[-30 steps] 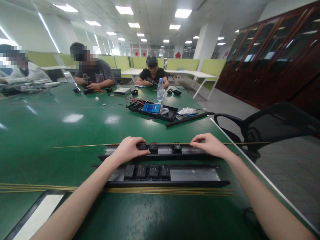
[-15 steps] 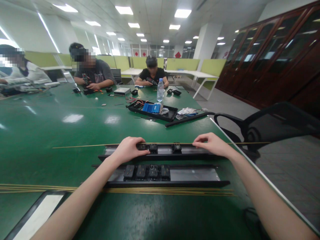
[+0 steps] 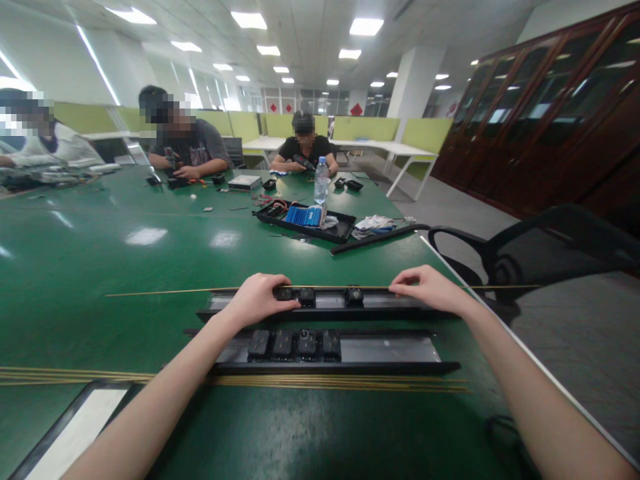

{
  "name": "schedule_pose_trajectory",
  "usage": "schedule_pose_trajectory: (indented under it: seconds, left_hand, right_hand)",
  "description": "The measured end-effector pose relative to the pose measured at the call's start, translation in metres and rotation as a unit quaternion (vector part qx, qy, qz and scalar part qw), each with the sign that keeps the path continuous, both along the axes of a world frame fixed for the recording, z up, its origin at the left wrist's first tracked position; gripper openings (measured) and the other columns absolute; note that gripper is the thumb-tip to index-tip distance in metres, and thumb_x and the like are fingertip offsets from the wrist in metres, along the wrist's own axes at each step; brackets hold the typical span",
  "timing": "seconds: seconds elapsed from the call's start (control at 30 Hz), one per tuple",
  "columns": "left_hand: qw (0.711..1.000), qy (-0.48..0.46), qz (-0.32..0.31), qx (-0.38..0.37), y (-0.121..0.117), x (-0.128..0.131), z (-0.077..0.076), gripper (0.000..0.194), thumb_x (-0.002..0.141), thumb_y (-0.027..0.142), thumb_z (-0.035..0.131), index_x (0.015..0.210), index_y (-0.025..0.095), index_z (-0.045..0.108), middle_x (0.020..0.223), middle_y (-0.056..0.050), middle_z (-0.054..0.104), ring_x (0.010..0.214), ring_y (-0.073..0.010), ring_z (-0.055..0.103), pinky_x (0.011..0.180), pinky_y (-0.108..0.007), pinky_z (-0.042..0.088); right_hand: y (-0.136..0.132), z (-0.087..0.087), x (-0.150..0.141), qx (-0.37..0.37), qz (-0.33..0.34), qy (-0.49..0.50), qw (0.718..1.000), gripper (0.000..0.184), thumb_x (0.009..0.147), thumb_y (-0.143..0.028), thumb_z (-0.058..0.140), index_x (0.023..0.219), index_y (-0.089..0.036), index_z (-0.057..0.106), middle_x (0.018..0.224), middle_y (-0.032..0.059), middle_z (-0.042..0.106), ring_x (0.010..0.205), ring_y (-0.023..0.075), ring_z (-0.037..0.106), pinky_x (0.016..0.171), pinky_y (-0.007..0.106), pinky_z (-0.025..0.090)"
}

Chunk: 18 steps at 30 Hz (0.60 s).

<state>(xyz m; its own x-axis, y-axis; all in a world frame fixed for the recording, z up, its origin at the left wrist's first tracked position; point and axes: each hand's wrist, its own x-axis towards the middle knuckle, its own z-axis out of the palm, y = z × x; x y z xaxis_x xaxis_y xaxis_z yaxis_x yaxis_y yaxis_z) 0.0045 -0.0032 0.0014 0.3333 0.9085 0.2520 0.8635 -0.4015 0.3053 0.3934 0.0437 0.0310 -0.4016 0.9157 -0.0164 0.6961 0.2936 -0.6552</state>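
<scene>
A long thin brass rod (image 3: 330,287) lies lengthwise along the farther black channel housing (image 3: 320,314), running past both its ends. My left hand (image 3: 260,297) is closed around a black socket block (image 3: 284,293) in that housing, its fingertips at the rod. Two more black blocks sit there, one socket block (image 3: 307,297) beside my fingers and another block (image 3: 354,297) farther right. My right hand (image 3: 425,288) pinches the rod between thumb and fingers. A nearer channel housing (image 3: 390,350) holds several black socket blocks (image 3: 283,345) in a row.
Several brass rods (image 3: 340,382) lie in front of the housings, beside a black-framed panel (image 3: 80,427). Farther back are a black tray (image 3: 343,230) with a blue finned part, gloves (image 3: 373,225) and a water bottle (image 3: 321,181). Co-workers sit across the table; a chair (image 3: 545,247) stands right.
My right hand has slid slightly to the right along the rod. My left hand and the blocks have stayed put.
</scene>
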Motion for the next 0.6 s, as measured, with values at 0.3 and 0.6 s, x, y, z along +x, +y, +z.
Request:
schedule_pose_trajectory:
  seconds: [0.3, 0.6]
  left_hand:
    - [1.0, -0.002, -0.002, -0.001, 0.0008, -0.0009, -0.0024, 0.046, 0.076, 0.063, 0.064, 0.098, 0.023, 0.072, 0.09, -0.005, 0.077, 0.084, -0.0243, 0.071, 0.075, -0.03, 0.049]
    - [1.0, 0.002, 0.0, 0.003, 0.0012, -0.0013, -0.0034, 0.048, 0.076, 0.064, 0.064, 0.099, 0.022, 0.071, 0.09, -0.006, 0.076, 0.084, -0.024, 0.07, 0.074, -0.029, 0.049]
  right_hand:
    - [0.0013, -0.0001, 0.0051, -0.003, -0.005, -0.01, 1.0, 0.03, 0.079, -0.049, 0.066, 0.081, -0.021, 0.077, 0.077, 0.0032, 0.077, 0.076, 0.0236, 0.069, 0.074, 0.032, 0.051]
    - [0.0012, 0.0039, 0.0085, -0.012, -0.01, -0.017, 1.0, 0.032, 0.077, -0.051, 0.066, 0.08, -0.02, 0.076, 0.077, 0.0039, 0.077, 0.076, 0.024, 0.069, 0.074, 0.032, 0.05]
